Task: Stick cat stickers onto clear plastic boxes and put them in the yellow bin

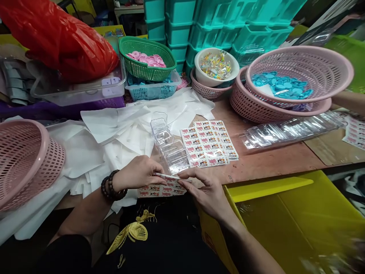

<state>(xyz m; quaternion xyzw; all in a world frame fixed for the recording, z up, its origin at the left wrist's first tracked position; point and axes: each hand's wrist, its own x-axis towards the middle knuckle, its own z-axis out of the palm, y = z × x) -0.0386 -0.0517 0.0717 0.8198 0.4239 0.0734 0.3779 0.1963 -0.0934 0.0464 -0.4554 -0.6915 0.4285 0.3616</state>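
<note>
Your left grip [142,172] and right grip [209,192] pinch a partly covered sticker sheet [159,191]; beyond them, clear cases [174,154] overlap indistinctly.

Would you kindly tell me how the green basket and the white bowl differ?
The green basket has perforated walls; the white bowl looks solid. The basket is elongated, while the bowl looks rounder. The basket holds pink pieces; the bowl holds small multicoloured items in clear wrapping. Both are open-topped.
</note>
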